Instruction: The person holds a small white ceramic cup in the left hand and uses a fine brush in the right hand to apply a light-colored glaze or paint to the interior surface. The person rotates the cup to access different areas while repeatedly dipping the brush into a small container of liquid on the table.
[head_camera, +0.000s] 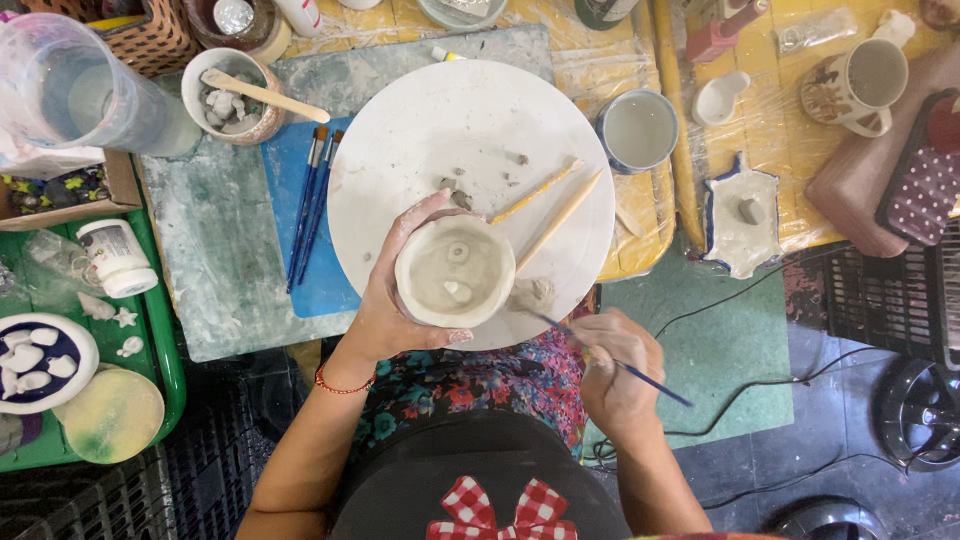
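My left hand cups a small pale clay bowl from its left side, holding it over the near edge of a round white board. Small clay bits sit inside the bowl. My right hand grips a thin blue-handled brush, its tip pointing toward a lump of clay on the board, just right of the bowl. Two wooden sticks lie on the board beyond the bowl.
Two brushes lie on a blue mat to the left. A cup with clay pieces and a wooden stick stands far left; a blue cup of water to the right. A green tray holds small clay shapes.
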